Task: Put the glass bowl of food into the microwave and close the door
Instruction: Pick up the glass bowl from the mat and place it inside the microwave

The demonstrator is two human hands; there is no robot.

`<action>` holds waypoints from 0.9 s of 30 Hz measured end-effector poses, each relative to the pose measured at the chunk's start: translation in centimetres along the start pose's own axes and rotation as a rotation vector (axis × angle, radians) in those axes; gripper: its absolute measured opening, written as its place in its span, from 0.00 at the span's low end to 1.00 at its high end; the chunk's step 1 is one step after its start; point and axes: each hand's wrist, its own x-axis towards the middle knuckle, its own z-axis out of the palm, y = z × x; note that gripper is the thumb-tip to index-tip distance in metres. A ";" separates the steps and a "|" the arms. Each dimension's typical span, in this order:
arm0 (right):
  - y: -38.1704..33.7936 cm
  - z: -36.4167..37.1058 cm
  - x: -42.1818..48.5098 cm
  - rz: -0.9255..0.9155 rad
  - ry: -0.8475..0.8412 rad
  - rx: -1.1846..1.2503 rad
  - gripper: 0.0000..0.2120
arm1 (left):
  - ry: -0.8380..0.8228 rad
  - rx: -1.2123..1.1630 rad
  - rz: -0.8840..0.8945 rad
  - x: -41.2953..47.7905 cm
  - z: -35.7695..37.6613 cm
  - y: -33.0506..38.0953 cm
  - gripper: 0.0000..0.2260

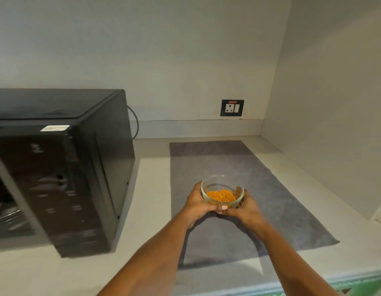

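A: Which step is shown?

B: The pick-up. The left hand point(196, 202) and the right hand point(246, 207) cup the glass bowl point(221, 192) from either side, fingers wrapped against its wall, thumbs meeting at its near edge. The bowl holds orange shredded food point(221, 195) and sits over the grey mat point(228, 167), to the right of the microwave point(57, 167) and well apart from it. Whether the bowl is lifted or resting on the mat cannot be told.

A: What does the next move call for?

B: Probably a level carry leftward to the microwave's opening, both hands keeping hold so the food stays put, then one hand freed for the door.

A: What is unclear?

B: The microwave's front is cut off at the left edge and blurred; the door appears to stand open, but the cavity is hardly visible. Behind the microwave, a cable point(136, 122) is only partly shown; the wall socket point(232, 107) beyond the mat is empty.
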 end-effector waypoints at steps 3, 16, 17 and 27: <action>-0.2 2.0 -2.3 0.010 -0.045 0.039 0.38 | -0.006 -0.056 -0.023 -2.9 -1.3 0.2 0.38; -1.7 10.7 -13.5 -0.007 0.129 -0.358 0.38 | 0.059 0.091 -0.035 -15.3 -6.5 0.9 0.40; -1.9 11.5 -14.4 -0.014 0.123 -0.341 0.38 | 0.054 0.113 -0.042 -16.2 -7.0 0.9 0.42; -2.6 19.4 -22.0 -0.032 0.128 -0.357 0.39 | 0.081 0.119 -0.012 -25.0 -12.7 1.3 0.47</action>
